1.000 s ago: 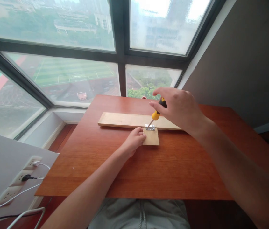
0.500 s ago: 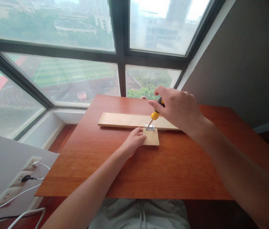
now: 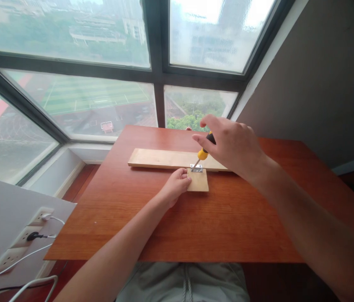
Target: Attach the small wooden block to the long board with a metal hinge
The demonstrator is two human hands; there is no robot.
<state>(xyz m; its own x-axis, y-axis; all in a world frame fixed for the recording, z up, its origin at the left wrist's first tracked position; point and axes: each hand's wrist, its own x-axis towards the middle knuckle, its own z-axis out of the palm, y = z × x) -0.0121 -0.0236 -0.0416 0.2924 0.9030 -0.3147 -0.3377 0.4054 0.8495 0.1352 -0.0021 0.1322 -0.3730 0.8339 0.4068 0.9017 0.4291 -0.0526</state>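
My left hand pinches the left edge of a small square wooden board. A metal hinge joins this piece to the near edge of a long wooden plank lying on the table. My right hand grips a yellow and black screwdriver from above, its thumb and index finger loosened from the handle. The screwdriver is tilted, its tip down at the left side of the hinge. Whether a screw sits under the tip is too small to tell.
The reddish-brown wooden table ends in front of my lap. Beyond it stand large windows with dark frames. Wall sockets with plugs and cables are low at the left, and a grey wall rises at the right.
The right hand's thumb and index finger have shifted slightly on the screwdriver handle. My left hand, the board and the plank stay in place; the view has drifted a little.
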